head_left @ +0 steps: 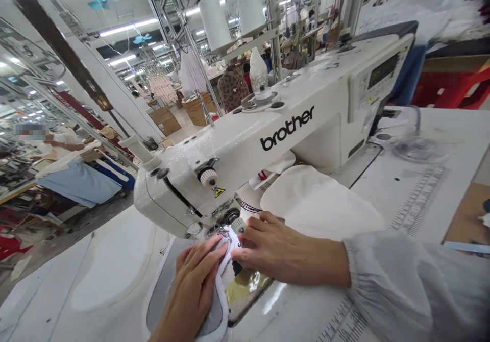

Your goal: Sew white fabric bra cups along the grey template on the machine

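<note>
A grey fabric piece with a white edging point(155, 301) lies under the needle area of a white Brother sewing machine point(245, 143). My left hand point(199, 281) rests flat on this fabric, its extended fingertips close to the presser foot. From the right, my right hand point(283, 252) reaches in with curled fingers, its thumb tip at the white edging beside the needle. What lies between that thumb and the fingers is hidden. A small light glows at the needle. The presser foot is partly covered by my fingers.
A white fabric panel point(321, 201) lies under the machine arm. White shaped pieces point(115, 265) are on the left of the table. Thread cones point(216, 23) stand above the machine, and printed rulers point(417, 199) mark the tabletop. A person works at the far left.
</note>
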Demonstrator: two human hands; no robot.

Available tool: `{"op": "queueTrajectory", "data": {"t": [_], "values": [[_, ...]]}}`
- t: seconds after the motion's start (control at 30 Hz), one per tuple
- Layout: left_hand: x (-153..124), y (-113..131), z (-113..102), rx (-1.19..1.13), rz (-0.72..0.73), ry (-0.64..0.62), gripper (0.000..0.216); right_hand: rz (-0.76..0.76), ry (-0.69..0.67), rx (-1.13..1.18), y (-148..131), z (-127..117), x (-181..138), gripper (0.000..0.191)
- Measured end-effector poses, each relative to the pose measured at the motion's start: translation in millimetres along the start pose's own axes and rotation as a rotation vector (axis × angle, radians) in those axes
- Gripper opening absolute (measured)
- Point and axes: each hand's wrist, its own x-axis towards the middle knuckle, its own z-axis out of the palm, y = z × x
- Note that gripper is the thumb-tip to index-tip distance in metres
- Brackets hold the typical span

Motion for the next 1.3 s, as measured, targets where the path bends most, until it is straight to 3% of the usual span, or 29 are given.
{"op": "queueTrajectory", "data": {"t": [0.7,0.97,1.3], "values": [[-3.4,27.4,16.6,0.056,-0.177,0.178,0.03,0.072,0.038,-0.012,0.5,4.7,1.4,0.014],[2.0,12.9,-3.0,0.094,-0.054,-0.024,0.037,0.066,0.04,-0.015,2.8,5.2,1.3,0.013],[-7.9,13.0,10.1,0.174,-0.075,0.047,0.035,0.037,0.073,-0.024,1.4,4.1,-0.8,0.019]]}}
